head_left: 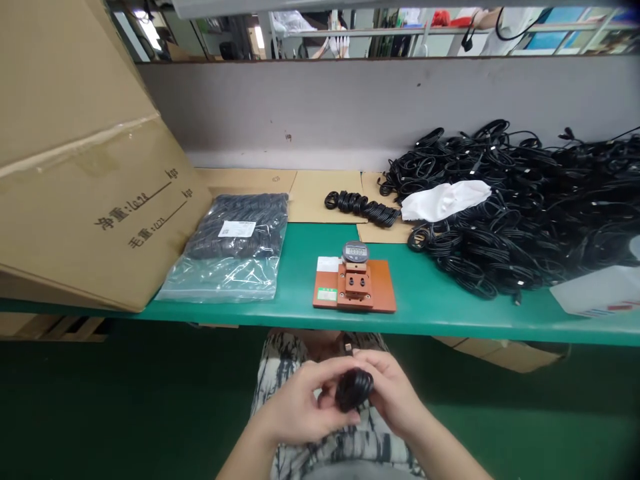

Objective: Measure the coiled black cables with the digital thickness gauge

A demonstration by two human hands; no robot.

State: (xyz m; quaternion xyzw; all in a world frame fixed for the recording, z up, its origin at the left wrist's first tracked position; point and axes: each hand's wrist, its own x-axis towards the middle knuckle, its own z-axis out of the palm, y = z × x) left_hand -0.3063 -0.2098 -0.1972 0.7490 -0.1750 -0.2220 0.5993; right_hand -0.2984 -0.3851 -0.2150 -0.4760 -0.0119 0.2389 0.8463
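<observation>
Both of my hands are low over my lap, below the green table edge (450, 327). My left hand (295, 407) and my right hand (395, 393) are closed together around a small coiled black cable (354, 389); a connector end sticks up above my fingers. An orange test jig (356, 285) with a round digital gauge (355, 252) sits on the table just above my hands. A row of coiled black cables (363, 207) lies on cardboard behind it.
A big heap of loose black cables (525, 207) with a white cloth (445, 199) fills the right side. A clear bag of coiled cables (233, 243) lies left of the jig. A large cardboard box (85, 167) leans at far left. A white container (600, 290) stands at right.
</observation>
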